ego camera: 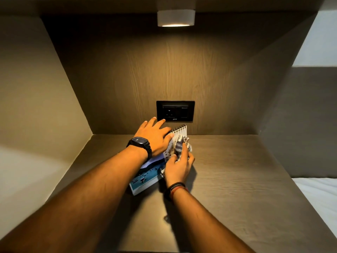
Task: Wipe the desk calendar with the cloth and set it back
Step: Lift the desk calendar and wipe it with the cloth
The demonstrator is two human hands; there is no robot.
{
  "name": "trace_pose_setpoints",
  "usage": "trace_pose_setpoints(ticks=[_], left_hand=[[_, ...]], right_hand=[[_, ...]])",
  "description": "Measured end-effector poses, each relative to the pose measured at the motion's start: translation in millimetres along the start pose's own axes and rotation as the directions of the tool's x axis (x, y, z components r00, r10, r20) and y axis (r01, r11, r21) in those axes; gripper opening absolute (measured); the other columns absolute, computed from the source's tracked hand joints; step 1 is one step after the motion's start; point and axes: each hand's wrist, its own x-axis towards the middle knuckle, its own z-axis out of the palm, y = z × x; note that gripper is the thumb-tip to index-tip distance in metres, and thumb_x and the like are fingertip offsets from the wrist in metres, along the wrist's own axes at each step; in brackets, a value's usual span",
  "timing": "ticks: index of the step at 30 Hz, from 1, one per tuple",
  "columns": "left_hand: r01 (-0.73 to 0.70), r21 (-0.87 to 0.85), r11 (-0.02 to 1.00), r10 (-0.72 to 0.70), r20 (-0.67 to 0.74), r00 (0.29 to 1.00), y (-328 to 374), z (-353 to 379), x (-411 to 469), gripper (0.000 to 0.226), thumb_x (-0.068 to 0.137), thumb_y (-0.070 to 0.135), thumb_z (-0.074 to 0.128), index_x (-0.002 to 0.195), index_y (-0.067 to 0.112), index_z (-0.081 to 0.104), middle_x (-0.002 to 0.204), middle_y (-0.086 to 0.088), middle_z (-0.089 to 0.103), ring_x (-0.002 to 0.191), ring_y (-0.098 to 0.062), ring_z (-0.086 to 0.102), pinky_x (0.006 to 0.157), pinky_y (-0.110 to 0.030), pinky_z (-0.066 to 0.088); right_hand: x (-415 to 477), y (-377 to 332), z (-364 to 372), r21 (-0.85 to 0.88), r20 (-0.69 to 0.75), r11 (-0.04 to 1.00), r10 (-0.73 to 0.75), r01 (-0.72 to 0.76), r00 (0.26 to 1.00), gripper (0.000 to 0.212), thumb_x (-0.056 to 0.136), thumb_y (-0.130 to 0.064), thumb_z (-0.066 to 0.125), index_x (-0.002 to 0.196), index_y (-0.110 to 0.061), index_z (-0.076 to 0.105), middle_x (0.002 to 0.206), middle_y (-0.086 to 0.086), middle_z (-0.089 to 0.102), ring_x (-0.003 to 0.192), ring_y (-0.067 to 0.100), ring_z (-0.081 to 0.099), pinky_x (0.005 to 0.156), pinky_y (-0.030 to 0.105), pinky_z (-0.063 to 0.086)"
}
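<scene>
A person is working at a dark wood-grain shelf (pixel 237 179) set into an alcove, with both bare forearms reaching away toward the far wall. The desk calendar (pixel 145 177) is lying tilted across the middle of the shelf, its spiral binding (pixel 179 128) at the far end, close below a black socket plate (pixel 175 110) on the back wall, and its blue photo panel at the near end. The left hand (pixel 155 136) is resting flat on the calendar's far left part with its fingers spread apart, the thumb pressing on the page edge near the binding; a black watch (pixel 140 142) is sitting on that wrist. The right hand (pixel 177 166) is clamped around a striped cloth (pixel 180 145) (grey and white, bunched into a wad), pressing it against the calendar's white date page just right of the left thumb. Dark bands (pixel 176 189) are circling the right wrist. A small round lamp (pixel 176 17) is glowing overhead, and white bedding (pixel 321 194) is showing at the right edge.
</scene>
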Motion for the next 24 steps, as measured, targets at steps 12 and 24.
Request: trace_pose_setpoints(ticks=[12, 24], left_hand=[[0.011, 0.010, 1.000, -0.011, 0.014, 1.000, 0.2, 0.3, 0.8, 0.052, 0.094, 0.052, 0.017, 0.139, 0.034, 0.036, 0.157, -0.003, 0.019, 0.143, -0.030, 0.009, 0.115, -0.052, 0.010], [0.009, 0.001, 1.000, -0.009, 0.021, 1.000, 0.7, 0.0, 1.7, 0.052, 0.094, 0.053, 0.016, 0.140, 0.035, 0.033, 0.157, -0.002, 0.018, 0.143, -0.031, 0.006, 0.114, -0.054, 0.009]], right_hand=[[-1.0, -5.2, -1.4, -0.030, 0.030, 0.996, 0.089, -0.088, 0.996, 0.063, 0.089, 0.000, 0.044, 0.143, -0.029, 0.034, 0.149, 0.006, 0.030, 0.117, 0.025, 0.054, 0.090, 0.037, 0.054], [-5.4, -2.9, -6.1, 0.016, 0.081, 0.986, 0.165, -0.166, 0.983, 0.069, 0.084, 0.007, 0.043, 0.141, -0.032, 0.037, 0.142, 0.003, 0.036, 0.103, 0.022, 0.057, 0.078, 0.028, 0.054]])
